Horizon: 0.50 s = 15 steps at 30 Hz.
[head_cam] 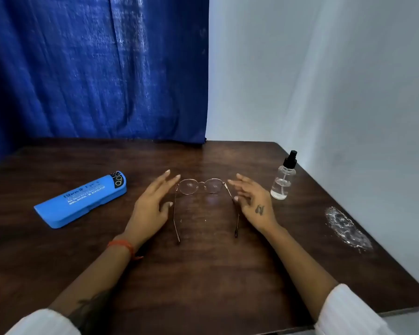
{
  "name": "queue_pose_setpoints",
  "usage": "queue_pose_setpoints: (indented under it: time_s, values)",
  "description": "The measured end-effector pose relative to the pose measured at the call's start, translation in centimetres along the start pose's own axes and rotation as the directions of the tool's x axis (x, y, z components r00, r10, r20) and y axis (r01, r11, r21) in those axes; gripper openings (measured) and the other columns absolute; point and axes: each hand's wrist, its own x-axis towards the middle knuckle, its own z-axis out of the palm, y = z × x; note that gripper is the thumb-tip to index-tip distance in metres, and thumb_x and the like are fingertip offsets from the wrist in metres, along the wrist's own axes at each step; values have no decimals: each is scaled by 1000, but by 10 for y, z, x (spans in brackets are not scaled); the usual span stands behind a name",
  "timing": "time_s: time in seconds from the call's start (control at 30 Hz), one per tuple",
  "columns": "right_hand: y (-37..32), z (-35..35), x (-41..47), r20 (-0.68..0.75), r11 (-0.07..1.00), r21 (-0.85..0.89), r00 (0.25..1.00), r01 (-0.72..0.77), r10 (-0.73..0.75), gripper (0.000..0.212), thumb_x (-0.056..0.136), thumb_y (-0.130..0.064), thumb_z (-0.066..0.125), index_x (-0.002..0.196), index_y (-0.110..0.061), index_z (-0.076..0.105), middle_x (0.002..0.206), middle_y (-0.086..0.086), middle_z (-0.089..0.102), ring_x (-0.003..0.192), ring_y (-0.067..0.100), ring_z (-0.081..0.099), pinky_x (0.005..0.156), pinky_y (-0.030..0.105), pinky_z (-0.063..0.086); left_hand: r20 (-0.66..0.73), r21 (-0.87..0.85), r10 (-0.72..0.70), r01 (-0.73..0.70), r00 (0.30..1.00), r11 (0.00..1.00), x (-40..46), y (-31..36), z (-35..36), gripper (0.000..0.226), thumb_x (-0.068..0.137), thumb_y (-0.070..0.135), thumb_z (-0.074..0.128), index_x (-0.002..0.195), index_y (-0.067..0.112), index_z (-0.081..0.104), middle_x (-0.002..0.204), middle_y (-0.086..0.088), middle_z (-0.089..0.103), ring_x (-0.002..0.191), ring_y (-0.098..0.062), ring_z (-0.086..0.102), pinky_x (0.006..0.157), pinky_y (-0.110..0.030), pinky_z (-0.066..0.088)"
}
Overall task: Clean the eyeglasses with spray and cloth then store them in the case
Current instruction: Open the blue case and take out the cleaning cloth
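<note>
Eyeglasses [200, 187] sit centre frame on the dark wood table [203, 274], temples unfolded & pointing toward the bottom of the frame, lenses upright at the far end. Thin metal frame, round lenses.

Left hand [153, 206] is just left of the glasses, fingers spread & loose, gripping nothing; thumb near the left temple, can't tell if it touches. Right hand [254, 201] is just right of them, fingers also splayed, nothing held; fingertips close to the right hinge, contact unclear.

Spray bottle [283, 180] stands upright right of centre, just beyond the right hand, clear w/ black pump, some liquid in it. Blue case [82, 200] lies closed at left of frame, well apart from the glasses. Whitish crumpled patch [347, 228] at far right on the table, prob the cloth but too blurry to be sure.

Step, as I read it: very start, hands framing the glasses for pickup, no spraying or wiping visible yet. Next move prob needs one hand to pinch the frame by bridge or temple (not lenses), lift it, while the other goes right for the bottle. Light frame, easy to skid on the table, so grip gently
</note>
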Motion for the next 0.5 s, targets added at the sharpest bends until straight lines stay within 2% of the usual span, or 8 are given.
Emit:
queue_pose_setpoints:
  time_s: [0.07,0.17,0.23,0.3,0.37,0.43,0.5]
  values:
    - [0,1,1,4,995,-81,999,53,-52,53,73,14,66,114,-20,67,130,5,57,115,11,57,92,13,46,-3,59,63,-62,998,996,3,1,3,64,76,-7,65,129,25,53,143,1,43,127,-9,42,107,-21,31]
    - [2,5,2,-12,985,-133,994,108,-111,40,74,8,70,105,-16,72,122,6,63,109,7,59,96,14,44,-9,92,109,-107,994,990,3,-4,10,39,75,-9,66,106,14,70,124,-6,62,111,-11,57,97,-5,33]
    - [4,6,4,-36,978,-158,989,134,-141,31,75,7,71,98,-13,74,114,7,68,103,6,61,95,10,42,-11,105,113,-112,994,988,3,-6,11,29,76,-7,65,96,12,73,114,-6,67,104,-16,63,95,-6,36]
    - [5,7,3,-38,974,-179,988,141,-150,29,75,10,69,94,-11,75,106,8,71,99,13,65,95,9,42,-29,107,128,-125,991,986,5,-5,11,22,77,0,62,91,11,74,107,-6,70,100,-18,65,93,-14,41]
    - [0,6,1,-55,981,-135,987,141,-150,27,76,10,68,94,-9,75,100,8,72,97,17,68,93,19,48,-58,78,128,-124,990,989,6,0,9,23,77,4,57,91,11,74,103,-6,72,99,-14,65,91,-17,44]
    - [-7,2,-1,-91,991,-54,988,121,-126,24,77,7,69,95,-7,74,97,6,73,95,16,68,88,29,53,-94,38,124,-121,988,992,4,4,7,25,77,0,59,93,11,74,99,-6,73,96,-8,62,90,-16,45]
    - [-16,-3,-5,-123,998,8,991,61,-59,24,77,7,69,94,-9,75,95,-1,72,90,8,68,84,25,53,-121,11,113,-113,986,994,1,9,5,28,76,-6,64,96,11,73,96,-3,73,93,-7,62,85,-16,48]
